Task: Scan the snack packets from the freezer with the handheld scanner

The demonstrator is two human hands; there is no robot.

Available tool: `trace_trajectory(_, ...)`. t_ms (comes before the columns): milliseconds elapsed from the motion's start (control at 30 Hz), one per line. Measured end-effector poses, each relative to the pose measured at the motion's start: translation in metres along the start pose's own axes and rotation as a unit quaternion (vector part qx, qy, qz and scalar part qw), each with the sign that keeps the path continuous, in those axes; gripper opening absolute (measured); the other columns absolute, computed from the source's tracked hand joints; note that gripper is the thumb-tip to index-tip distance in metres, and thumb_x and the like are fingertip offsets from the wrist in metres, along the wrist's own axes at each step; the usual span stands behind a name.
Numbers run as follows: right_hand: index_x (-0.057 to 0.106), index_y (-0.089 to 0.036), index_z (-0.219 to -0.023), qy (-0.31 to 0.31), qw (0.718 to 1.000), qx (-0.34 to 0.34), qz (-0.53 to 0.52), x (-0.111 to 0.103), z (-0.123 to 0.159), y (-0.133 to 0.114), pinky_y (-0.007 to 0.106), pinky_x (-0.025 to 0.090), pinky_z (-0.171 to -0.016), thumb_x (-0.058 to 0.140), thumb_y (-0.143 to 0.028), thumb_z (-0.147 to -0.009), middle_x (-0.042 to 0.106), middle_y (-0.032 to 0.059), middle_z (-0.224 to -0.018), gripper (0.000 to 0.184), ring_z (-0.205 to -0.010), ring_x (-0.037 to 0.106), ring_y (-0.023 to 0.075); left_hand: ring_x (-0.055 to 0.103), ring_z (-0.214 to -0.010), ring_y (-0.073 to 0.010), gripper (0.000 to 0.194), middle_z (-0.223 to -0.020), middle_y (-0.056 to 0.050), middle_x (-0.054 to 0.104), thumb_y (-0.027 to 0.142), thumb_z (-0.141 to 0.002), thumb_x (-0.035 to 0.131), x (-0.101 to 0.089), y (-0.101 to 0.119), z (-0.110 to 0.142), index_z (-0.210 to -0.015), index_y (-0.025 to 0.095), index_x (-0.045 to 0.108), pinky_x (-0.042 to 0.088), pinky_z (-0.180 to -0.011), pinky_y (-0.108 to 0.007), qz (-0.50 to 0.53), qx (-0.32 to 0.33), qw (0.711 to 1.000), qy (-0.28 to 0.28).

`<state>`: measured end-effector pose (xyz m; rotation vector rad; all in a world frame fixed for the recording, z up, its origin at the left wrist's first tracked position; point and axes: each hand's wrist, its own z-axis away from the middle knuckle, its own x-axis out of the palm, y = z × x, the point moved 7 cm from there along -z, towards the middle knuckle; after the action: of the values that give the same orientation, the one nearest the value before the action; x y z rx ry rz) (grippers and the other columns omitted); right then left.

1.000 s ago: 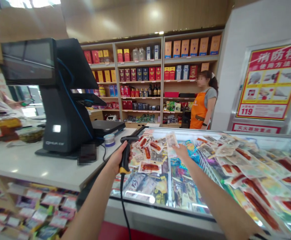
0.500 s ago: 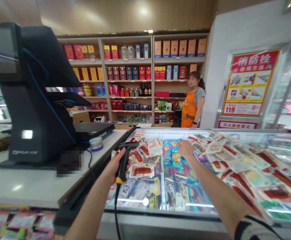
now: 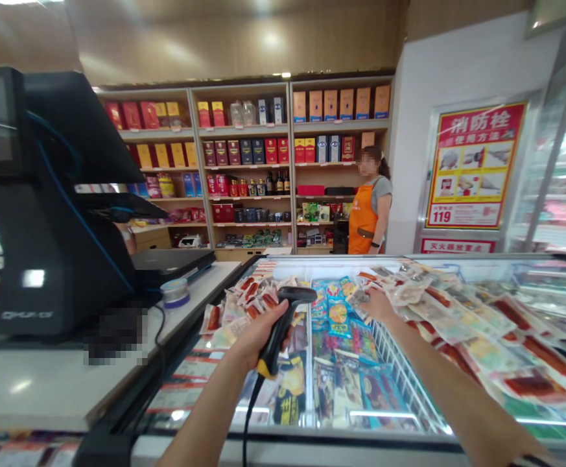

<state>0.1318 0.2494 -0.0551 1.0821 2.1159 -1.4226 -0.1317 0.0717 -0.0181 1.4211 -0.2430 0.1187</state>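
Observation:
My left hand is wrapped around a black and yellow barcode scanner, its head tilted up and its cable hanging down. Clear packets of red sausages lie in a pile just behind and left of the scanner. Further right, my right hand has its fingers closed at the edge of a clear packet beside the large heap of packed sausages. My own hand partly covers its fingertips. Blue snack packs lie in the glass-topped chest freezer between my hands.
A checkout terminal stands on the white counter at left, with a small round tub nearby. Beyond the freezer, a person in an orange apron stands before shelves of boxed goods.
My left hand has moved right with the scanner, over the freezer's middle. My right hand has shifted slightly right and lower. Packets at the freezer's left have shifted, and a white wire basket edge now shows.

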Motion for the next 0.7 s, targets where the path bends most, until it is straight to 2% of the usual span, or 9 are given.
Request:
trace_trajectory(100, 0.056, -0.014, -0.073, 0.011, 0.998, -0.003, -0.06, 0.005, 0.01, -0.002, 0.026, 0.041, -0.062, 0.053, -0.026, -0.058, 0.061, 0.0046, -0.071, 0.019, -0.068, 0.057, 0.0169, 0.048, -0.036, -0.0079, 0.037, -0.051, -0.002, 0.054, 0.049, -0.068, 0.047, 0.009, 0.0, 0.003, -0.067, 0.012, 0.051, 0.035, -0.035, -0.017, 0.004, -0.011, 0.999, -0.034)
trace_trajectory(167, 0.053, -0.013, -0.078, 0.041, 0.987, 0.005, -0.156, 0.004, 0.016, -0.003, 0.026, 0.042, -0.061, 0.048, -0.03, -0.062, 0.061, 0.0052, -0.075, 0.024, -0.068, 0.057, 0.0159, 0.048, -0.037, -0.0081, 0.037, -0.051, -0.002, 0.054, 0.049, -0.069, 0.046, 0.012, 0.003, 0.007, -0.067, 0.012, 0.051, 0.035, -0.036, -0.018, 0.01, -0.011, 0.999, -0.049)
trace_trajectory(233, 0.05, -0.014, -0.086, 0.063, 0.951, 0.013, -0.301, 0.003, 0.022, -0.005, 0.026, 0.043, -0.061, 0.049, -0.031, -0.061, 0.061, 0.0049, -0.077, 0.03, -0.069, 0.057, 0.0157, 0.048, -0.038, -0.0082, 0.037, -0.052, -0.002, 0.054, 0.049, -0.069, 0.046, 0.013, 0.006, 0.012, -0.067, 0.012, 0.051, 0.035, -0.036, -0.018, 0.017, -0.011, 0.998, -0.057)
trace_trajectory(333, 0.047, -0.015, -0.095, 0.071, 0.879, 0.02, -0.472, 0.001, 0.028, -0.011, 0.028, 0.044, -0.063, 0.053, -0.028, -0.057, 0.061, 0.0046, -0.08, 0.04, -0.071, 0.057, 0.0162, 0.048, -0.038, -0.0085, 0.036, -0.052, -0.002, 0.054, 0.047, -0.07, 0.046, 0.016, 0.01, 0.021, -0.07, 0.012, 0.051, 0.035, -0.036, -0.018, 0.026, -0.015, 0.997, -0.068)
trace_trajectory(467, 0.05, -0.015, -0.092, 0.082, 0.843, 0.03, -0.53, -0.001, 0.034, -0.015, 0.027, 0.044, -0.065, 0.057, -0.026, -0.055, 0.061, 0.0048, -0.083, 0.039, -0.077, 0.057, 0.017, 0.048, -0.039, -0.0084, 0.035, -0.052, -0.002, 0.053, 0.045, -0.071, 0.046, 0.02, 0.016, 0.031, -0.076, 0.011, 0.053, 0.034, -0.036, -0.018, 0.028, -0.015, 0.995, -0.09)
trace_trajectory(700, 0.052, -0.016, -0.09, 0.114, 0.827, 0.032, -0.55, -0.001, 0.04, -0.013, 0.03, 0.043, -0.071, 0.06, -0.024, -0.053, 0.062, 0.002, -0.08, 0.039, -0.076, 0.056, 0.0161, 0.047, -0.039, -0.0082, 0.038, -0.053, -0.001, 0.052, 0.046, -0.072, 0.044, 0.015, 0.02, 0.031, -0.084, 0.011, 0.053, 0.034, -0.037, -0.018, 0.038, -0.009, 0.993, -0.114)
